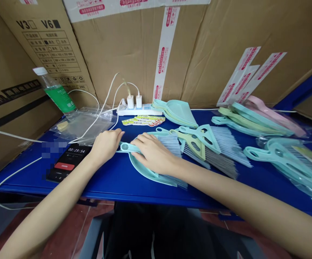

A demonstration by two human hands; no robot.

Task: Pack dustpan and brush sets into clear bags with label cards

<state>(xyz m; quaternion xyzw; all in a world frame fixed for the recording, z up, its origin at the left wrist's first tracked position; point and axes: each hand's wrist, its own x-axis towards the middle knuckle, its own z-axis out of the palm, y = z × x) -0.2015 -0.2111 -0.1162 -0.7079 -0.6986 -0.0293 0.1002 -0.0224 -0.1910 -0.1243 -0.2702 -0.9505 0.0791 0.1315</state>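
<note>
A light-blue dustpan (145,173) lies on the blue table in front of me, with a light-blue hand brush (128,147) laid over it, bristles to the right. My left hand (106,144) is closed at the handle end of the dustpan; its fingertips are mostly hidden. Over the brush, my right hand (154,153) is closed on its handle and covers much of its middle. Just right of my right hand lie loose brushes: a green one (192,142) with grey bristles and a light-blue one (212,138) with pale bristles.
Nested dustpans (181,111) stand behind, beside printed cards (145,120) and a power strip (134,111) with cables. At right are more dustpans (253,120) and a bagged set (293,162). Left are a phone (69,162), plastic bags (83,124) and a bottle (59,95).
</note>
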